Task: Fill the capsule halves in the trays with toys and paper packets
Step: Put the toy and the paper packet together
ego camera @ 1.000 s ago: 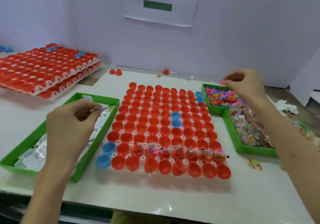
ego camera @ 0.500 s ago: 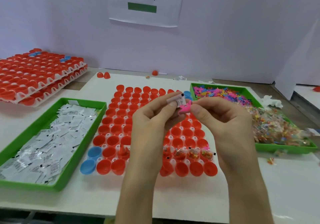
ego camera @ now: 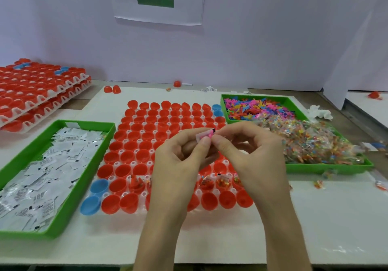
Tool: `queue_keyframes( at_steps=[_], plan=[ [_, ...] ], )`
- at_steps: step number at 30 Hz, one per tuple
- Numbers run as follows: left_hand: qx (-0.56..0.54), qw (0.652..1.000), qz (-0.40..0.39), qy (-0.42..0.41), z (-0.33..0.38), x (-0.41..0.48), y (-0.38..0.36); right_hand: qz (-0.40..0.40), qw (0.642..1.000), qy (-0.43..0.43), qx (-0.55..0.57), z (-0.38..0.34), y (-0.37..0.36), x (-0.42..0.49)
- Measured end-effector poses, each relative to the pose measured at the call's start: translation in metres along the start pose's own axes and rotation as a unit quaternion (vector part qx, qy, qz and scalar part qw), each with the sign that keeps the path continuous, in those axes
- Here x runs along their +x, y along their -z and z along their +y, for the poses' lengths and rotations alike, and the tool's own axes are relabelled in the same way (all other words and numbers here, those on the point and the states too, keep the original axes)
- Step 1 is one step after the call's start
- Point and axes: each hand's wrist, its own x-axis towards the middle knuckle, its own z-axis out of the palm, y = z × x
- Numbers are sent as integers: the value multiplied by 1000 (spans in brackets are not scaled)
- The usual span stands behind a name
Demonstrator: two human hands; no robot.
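Observation:
A white tray (ego camera: 147, 208) of red and a few blue capsule halves lies in the middle of the table. Several halves in its second row from the front hold small packets. Both hands meet above the tray's middle. My left hand (ego camera: 180, 161) pinches a small white paper packet (ego camera: 200, 135). My right hand (ego camera: 249, 155) pinches a pink toy (ego camera: 209, 134) pressed against that packet. The hands hide part of the front rows.
A green bin (ego camera: 84, 178) of white paper packets sits at the left. A green bin (ego camera: 325, 167) at the right holds coloured toys and clear packets. Stacked capsule trays (ego camera: 42, 94) stand at the far left. Loose red halves (ego camera: 112, 89) lie near the wall.
A second ago the hands were apart over the two bins. They came together above the tray with the packet and the pink toy, and have sunk slightly since.

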Motion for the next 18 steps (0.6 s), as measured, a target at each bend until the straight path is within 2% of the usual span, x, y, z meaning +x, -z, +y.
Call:
queue_keyframes(
  at_steps=[2,4,6,7,9,11,15,18],
  plan=[
    [9,1000,-6,-2,-2,-1,0,13,1000,-6,6,8,6,2],
    [8,1000,-10,6,-2,-2,2,97,995,-22,-19,23,21,6],
    [6,1000,-17,12,-2,-2,5,193,973,-71,-105,45,43,9],
    [6,1000,-20,12,-2,-2,6,215,956,-114,-161,56,55,9],
    [7,1000,-20,11,-2,-2,7,192,922,-216,-257,71,71,7],
    [6,1000,-17,12,-3,-1,7,154,907,-258,-296,77,75,5],
    [18,999,-27,18,-6,-3,5,177,904,-248,-299,78,72,6],
    [41,998,-39,16,-5,-4,7,229,920,-203,-246,76,71,4]
  ],
)
